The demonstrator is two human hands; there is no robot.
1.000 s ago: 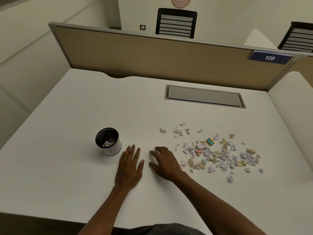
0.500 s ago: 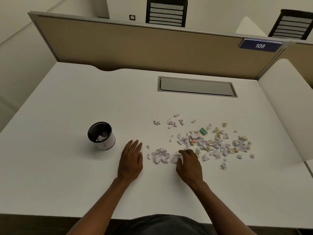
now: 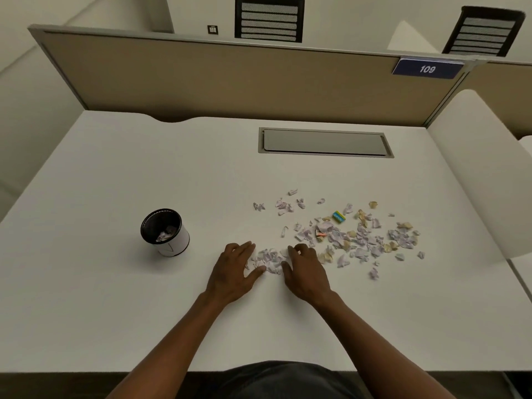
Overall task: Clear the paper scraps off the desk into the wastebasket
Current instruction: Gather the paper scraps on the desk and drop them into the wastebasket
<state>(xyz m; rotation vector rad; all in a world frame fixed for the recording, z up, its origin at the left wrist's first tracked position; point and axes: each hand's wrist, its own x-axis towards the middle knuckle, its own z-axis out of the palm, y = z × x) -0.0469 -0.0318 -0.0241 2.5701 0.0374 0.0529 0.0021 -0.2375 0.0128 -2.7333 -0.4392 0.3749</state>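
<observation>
A small heap of pale paper scraps (image 3: 269, 259) lies on the white desk (image 3: 115, 298) between my two hands. My left hand (image 3: 233, 273) rests flat on the desk against the heap's left side, fingers apart. My right hand (image 3: 306, 272) presses against its right side, fingers curled over the edge of the scraps. Many more scraps (image 3: 357, 234), white, lilac and tan, are scattered to the right. The little wastebasket (image 3: 165, 232), black inside with a white wall, stands to the left of my hands with a few scraps in it.
A yellow and blue eraser-like block (image 3: 338, 217) and a small orange bit (image 3: 320, 234) lie among the scraps. A grey cable hatch (image 3: 325, 142) is set into the desk's far side. A tan partition (image 3: 230, 82) closes the back; a white panel (image 3: 483, 180) stands at right.
My right hand has swept a clump of scraps leftward toward my left hand. Both hands now bracket the heap, which is tighter than half a second ago.
</observation>
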